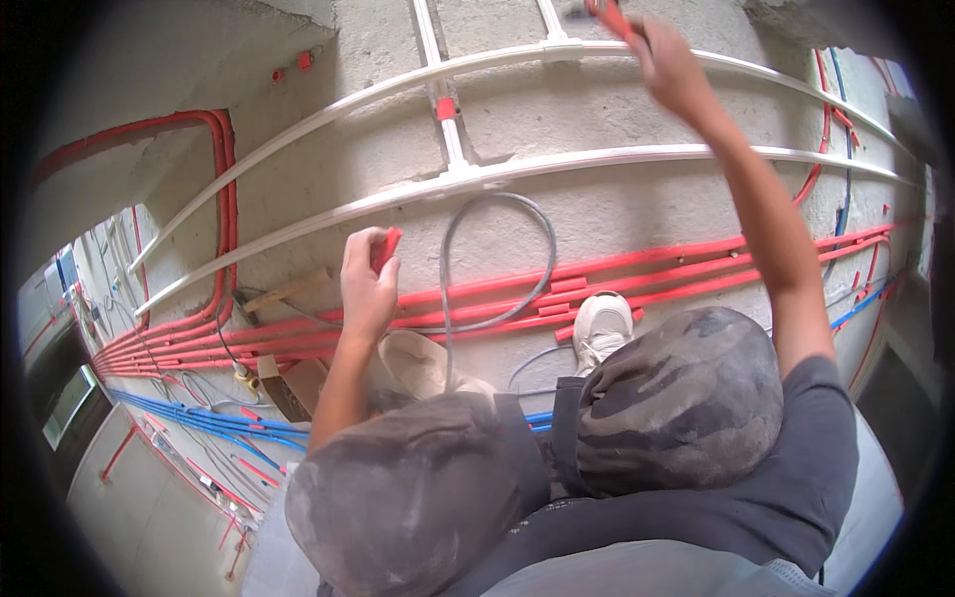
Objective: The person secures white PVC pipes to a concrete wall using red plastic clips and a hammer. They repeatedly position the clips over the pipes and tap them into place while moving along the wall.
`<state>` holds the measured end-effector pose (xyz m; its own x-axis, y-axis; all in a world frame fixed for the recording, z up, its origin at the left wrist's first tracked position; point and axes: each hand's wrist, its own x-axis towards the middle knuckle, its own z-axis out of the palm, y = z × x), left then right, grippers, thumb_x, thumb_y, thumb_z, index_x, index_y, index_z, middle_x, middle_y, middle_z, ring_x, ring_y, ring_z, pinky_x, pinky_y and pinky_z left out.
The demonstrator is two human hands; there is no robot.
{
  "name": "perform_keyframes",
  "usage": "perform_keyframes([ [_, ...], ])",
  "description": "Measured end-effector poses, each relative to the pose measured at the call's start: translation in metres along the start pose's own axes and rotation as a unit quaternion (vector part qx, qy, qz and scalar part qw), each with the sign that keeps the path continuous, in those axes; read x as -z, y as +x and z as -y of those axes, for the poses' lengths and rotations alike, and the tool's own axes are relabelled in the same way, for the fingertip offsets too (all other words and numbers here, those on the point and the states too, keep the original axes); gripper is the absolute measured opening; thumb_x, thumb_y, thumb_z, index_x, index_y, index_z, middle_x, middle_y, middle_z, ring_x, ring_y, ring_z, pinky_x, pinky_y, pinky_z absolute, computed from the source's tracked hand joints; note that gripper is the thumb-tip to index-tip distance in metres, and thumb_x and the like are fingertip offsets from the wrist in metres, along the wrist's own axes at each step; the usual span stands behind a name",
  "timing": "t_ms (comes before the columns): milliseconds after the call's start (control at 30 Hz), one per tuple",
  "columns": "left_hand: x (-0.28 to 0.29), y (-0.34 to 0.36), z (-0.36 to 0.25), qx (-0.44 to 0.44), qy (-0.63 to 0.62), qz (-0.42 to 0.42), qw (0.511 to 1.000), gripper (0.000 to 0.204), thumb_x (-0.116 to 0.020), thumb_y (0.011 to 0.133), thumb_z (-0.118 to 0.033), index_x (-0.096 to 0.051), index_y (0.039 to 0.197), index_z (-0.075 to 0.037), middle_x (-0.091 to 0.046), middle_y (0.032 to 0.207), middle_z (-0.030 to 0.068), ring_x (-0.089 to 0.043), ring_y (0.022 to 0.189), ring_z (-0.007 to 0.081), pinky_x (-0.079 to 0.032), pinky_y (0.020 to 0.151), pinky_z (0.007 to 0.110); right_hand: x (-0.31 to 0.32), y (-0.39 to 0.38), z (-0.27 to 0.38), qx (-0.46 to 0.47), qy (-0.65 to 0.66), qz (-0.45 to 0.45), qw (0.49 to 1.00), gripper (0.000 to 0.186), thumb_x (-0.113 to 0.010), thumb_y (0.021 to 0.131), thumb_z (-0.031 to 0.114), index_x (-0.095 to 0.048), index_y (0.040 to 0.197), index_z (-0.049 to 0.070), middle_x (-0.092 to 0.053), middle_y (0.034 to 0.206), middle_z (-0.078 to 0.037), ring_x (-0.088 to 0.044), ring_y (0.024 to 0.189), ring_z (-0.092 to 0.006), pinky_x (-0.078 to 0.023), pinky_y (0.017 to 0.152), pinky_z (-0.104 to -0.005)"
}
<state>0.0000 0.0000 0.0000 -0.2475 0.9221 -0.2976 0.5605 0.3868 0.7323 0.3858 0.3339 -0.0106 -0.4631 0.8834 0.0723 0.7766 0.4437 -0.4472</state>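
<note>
My left hand point(368, 284) is closed on a short red plastic piece point(388, 247), held upright left of the looped grey cable point(547, 239). My right hand point(671, 75) is raised at the top of the view, gripping a red-handled tool point(607, 15) whose head is too small and blurred to make out. It is just above the upper white conduit point(716, 62). A lower white conduit point(622, 154) runs across the rough concrete point(617, 109), with short white branches meeting both. A red coupling point(446, 107) sits on one branch.
Bundles of red pipes point(686, 279) run past my shoes point(604, 326), with loose red pieces point(557, 308) among them. Blue pipes point(229, 423) lie lower left. A wooden stick point(284, 289) and a cardboard box point(293, 383) are at left. Red pipes point(217, 179) bend upward on the left.
</note>
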Motion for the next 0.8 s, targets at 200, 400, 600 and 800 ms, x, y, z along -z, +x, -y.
perform_keyframes([
  [200, -0.056, 0.006, -0.049, 0.035, -0.206, 0.085, 0.974, 0.029, -0.070, 0.086, 0.005, -0.063, 0.114, 0.000, -0.067, 0.097, 0.0041, -0.065, 0.087, 0.0118, -0.052, 0.081, 0.027, 0.011, -0.249, 0.086, -0.036, 0.136, 0.039, 0.989, 0.031, -0.058, 0.097, 0.003, -0.055, 0.128, -0.002, -0.056, 0.110, -0.022, -0.056, 0.104, -0.0413, -0.045, 0.093, -0.0462],
  [400, -0.088, 0.011, -0.084, 0.116, -0.312, 0.141, 0.932, 0.027, -0.070, 0.088, 0.003, -0.066, 0.115, 0.002, -0.069, 0.101, 0.0085, -0.067, 0.087, 0.0141, -0.053, 0.079, 0.028, 0.004, -0.293, 0.084, -0.108, 0.026, 0.064, 0.992, 0.083, -0.081, 0.084, 0.031, -0.040, 0.149, 0.002, -0.045, 0.143, -0.023, -0.042, 0.135, -0.0446, -0.033, 0.114, -0.0555],
  [600, -0.090, 0.015, -0.100, 0.119, -0.377, 0.110, 0.912, 0.026, -0.071, 0.088, 0.002, -0.067, 0.113, 0.004, -0.070, 0.097, 0.0111, -0.069, 0.086, 0.0179, -0.057, 0.078, 0.032, 0.010, -0.260, 0.039, 0.002, -0.105, 0.292, 0.951, 0.133, -0.094, 0.054, 0.053, -0.028, 0.157, 0.001, -0.036, 0.153, -0.023, -0.024, 0.151, -0.0441, -0.015, 0.124, -0.0626],
  [800, -0.079, 0.020, -0.102, 0.119, -0.450, 0.080, 0.881, 0.017, -0.069, 0.092, 0.001, -0.062, 0.107, 0.003, -0.069, 0.099, 0.0132, -0.072, 0.087, 0.0222, -0.059, 0.079, 0.033, 0.012, -0.252, 0.006, 0.009, 0.021, 0.303, 0.953, 0.080, -0.083, 0.071, 0.019, -0.049, 0.141, 0.000, -0.058, 0.118, -0.023, -0.058, 0.113, -0.0399, -0.049, 0.097, -0.0450],
])
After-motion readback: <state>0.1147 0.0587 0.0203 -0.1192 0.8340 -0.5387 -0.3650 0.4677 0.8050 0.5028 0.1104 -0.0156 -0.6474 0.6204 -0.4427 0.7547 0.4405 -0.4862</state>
